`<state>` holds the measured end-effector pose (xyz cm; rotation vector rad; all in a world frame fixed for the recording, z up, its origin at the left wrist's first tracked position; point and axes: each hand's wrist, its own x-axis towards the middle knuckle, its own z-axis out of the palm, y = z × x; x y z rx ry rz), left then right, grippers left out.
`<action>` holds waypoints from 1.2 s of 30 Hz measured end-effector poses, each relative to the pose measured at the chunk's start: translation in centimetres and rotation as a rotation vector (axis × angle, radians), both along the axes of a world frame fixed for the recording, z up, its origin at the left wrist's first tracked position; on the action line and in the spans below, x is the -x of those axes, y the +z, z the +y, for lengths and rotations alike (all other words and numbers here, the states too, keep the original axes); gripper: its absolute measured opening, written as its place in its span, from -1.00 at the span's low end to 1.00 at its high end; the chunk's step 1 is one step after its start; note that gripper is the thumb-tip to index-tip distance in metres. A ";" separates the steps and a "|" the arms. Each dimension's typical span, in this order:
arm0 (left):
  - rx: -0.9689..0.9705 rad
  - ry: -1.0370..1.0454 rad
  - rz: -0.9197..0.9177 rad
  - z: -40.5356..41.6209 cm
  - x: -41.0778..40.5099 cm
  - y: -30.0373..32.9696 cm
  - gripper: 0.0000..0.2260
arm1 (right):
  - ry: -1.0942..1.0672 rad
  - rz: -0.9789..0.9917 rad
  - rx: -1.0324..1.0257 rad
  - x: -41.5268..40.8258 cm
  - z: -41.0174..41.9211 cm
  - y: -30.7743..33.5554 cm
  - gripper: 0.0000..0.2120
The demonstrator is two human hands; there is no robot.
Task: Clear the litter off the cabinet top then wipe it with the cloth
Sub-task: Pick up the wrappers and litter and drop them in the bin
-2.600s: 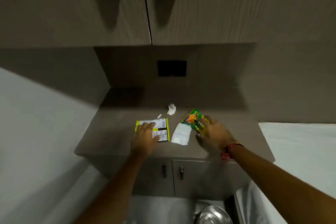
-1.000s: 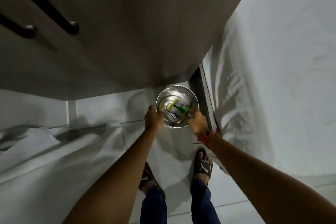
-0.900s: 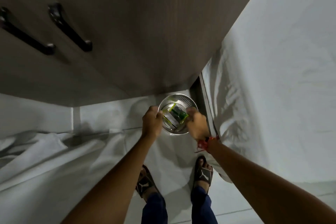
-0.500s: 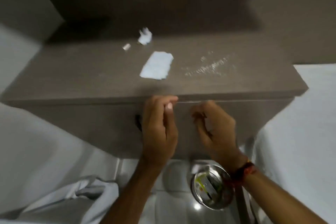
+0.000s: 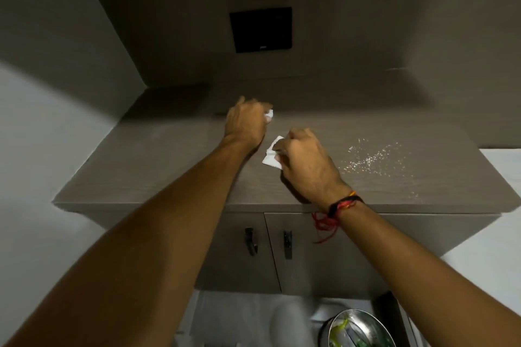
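1. Meanwhile, at the cabinet top (image 5: 158, 177), a person works both hands at once, with the litter-clearing step plainly still in hand and the wiping not yet begun.
2. Far and left of centre, the left hand (image 5: 245, 122) is curled over a crumpled white scrap (image 5: 269, 115); a corner of the scrap shows at the fingertips, though whether the fingers have it firmly pinched cannot be told through the motion blur.
3. Just right of it and nearer, the right hand (image 5: 303, 158) is bunched, fingers drawn narrow onto the edge of a flat white sheet (image 5: 271, 155) that lies on the wood; it looks like a folded tissue or the cloth itself, and which of the two cannot be told.
4. To the right, a scatter of pale crumbs (image 5: 372, 159) lies untouched across the surface, well apart from both hands.
5. Down at the near edge of the scene, on the floor below the cabinet doors, a steel bin (image 5: 363, 321) already holds green and yellow wrappers (image 5: 339, 331).
6. By the look of it, the next move calls for lifting the scrap clear, carrying it down to the bin, then sweeping the crumbs with the cloth.
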<state>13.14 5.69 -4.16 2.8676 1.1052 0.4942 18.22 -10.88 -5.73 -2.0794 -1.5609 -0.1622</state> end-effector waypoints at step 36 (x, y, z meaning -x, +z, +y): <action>1.587 0.640 -0.420 -37.8 6.1 -43.0 -0.77 | -0.873 1.158 0.256 2.4 -31.8 -41.3 -0.83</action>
